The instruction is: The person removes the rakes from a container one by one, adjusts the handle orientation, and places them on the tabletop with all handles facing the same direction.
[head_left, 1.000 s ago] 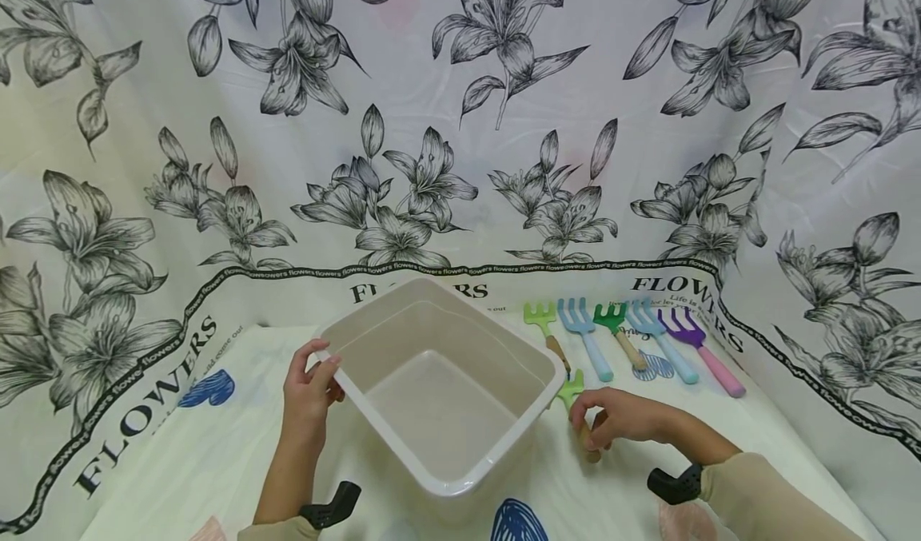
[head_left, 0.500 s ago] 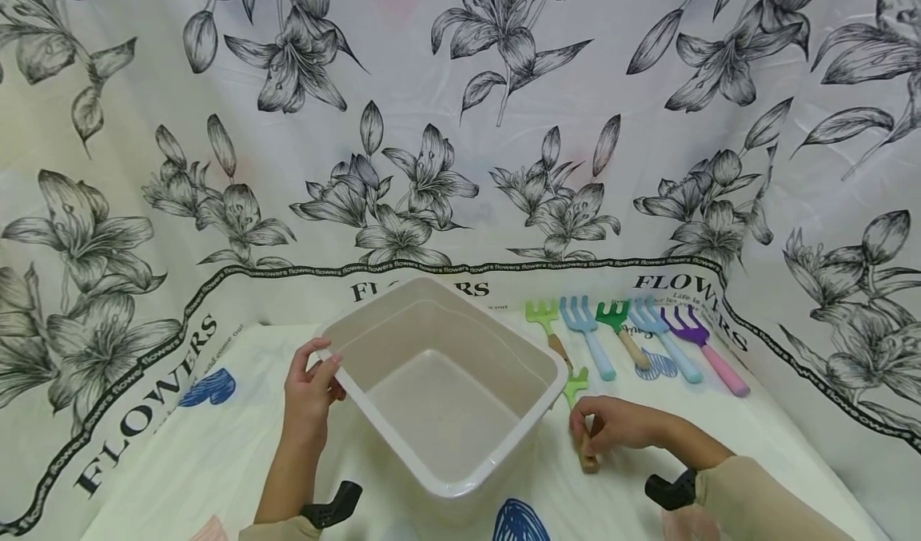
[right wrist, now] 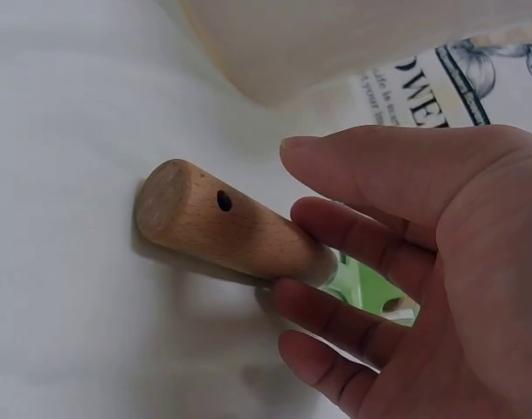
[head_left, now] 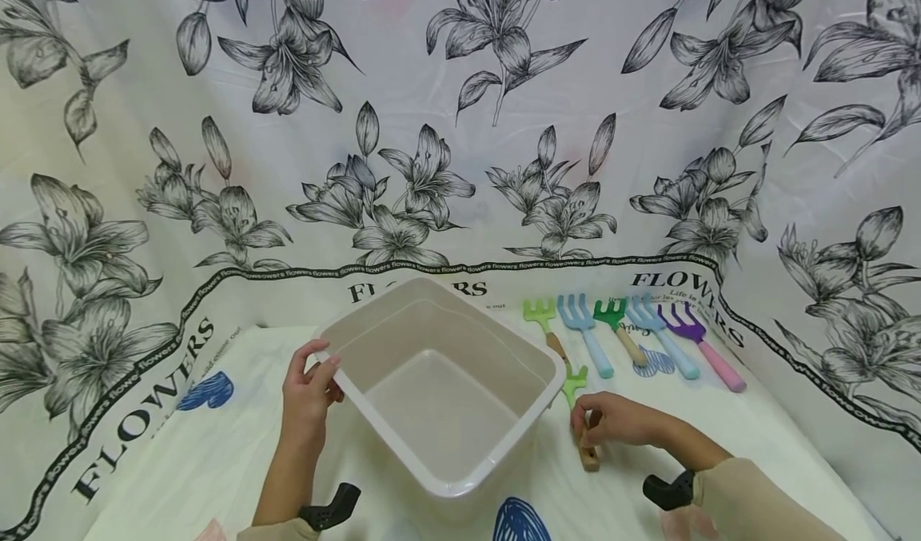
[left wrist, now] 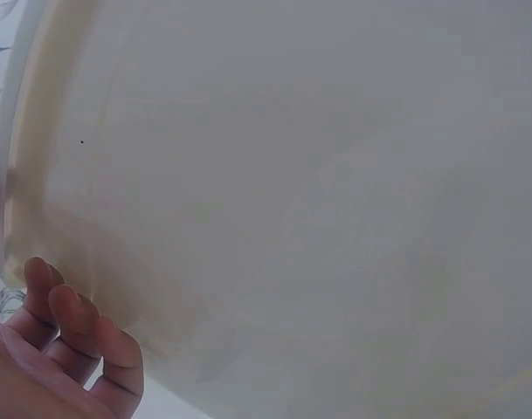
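My left hand holds the left corner of a beige plastic tub, thumb on the rim and other fingers curled beneath it. The tub tilts toward me, with nothing inside; its outer wall fills the left wrist view. Right of it, my right hand is at a light green hand fork with a wooden handle. In the right wrist view the fingers lie loosely against the handle, the thumb apart from it. The fork lies on the cloth, partly hidden by the hand.
Behind it lies a row of hand forks: light green with a wooden handle partly behind the tub, light blue, dark green, another light blue, and purple with a pink handle. A flower-print cloth hangs behind.
The light green fork's handle end has shifted slightly toward me, and more of its head shows beside the tub. The left hand and tub have stayed put.
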Demonstrator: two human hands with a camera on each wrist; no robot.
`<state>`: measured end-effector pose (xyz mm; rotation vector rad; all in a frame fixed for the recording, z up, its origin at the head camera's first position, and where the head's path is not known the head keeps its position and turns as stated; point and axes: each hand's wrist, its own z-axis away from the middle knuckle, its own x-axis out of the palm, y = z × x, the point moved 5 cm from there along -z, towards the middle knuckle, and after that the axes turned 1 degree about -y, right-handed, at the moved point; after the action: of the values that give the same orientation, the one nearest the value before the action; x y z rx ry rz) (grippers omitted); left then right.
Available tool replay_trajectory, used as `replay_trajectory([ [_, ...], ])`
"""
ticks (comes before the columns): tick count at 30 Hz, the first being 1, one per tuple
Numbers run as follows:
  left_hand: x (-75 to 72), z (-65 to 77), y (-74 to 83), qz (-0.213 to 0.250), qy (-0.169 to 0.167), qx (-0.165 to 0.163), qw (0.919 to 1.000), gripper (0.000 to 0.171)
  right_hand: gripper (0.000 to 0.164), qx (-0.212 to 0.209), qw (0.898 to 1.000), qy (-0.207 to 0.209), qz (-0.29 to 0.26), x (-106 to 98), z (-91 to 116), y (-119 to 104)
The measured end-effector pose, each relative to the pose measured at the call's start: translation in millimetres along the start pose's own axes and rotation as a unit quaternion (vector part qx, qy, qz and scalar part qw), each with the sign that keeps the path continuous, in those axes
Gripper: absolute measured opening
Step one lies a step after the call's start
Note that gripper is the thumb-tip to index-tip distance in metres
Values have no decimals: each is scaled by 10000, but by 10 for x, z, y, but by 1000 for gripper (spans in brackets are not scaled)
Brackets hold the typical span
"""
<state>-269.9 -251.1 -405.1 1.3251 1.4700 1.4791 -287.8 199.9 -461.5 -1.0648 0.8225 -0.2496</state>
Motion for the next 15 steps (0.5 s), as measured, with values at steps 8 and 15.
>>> replay_trajectory([
  [8, -52, 25, 36, -115, 37, -5, 9999, 29, 10, -70, 9998, 149, 147, 20, 19, -29],
  [15, -59, 19, 52, -35, -89, 36, 9999, 34, 11, -226, 9982, 457, 320, -38, 58, -86],
])
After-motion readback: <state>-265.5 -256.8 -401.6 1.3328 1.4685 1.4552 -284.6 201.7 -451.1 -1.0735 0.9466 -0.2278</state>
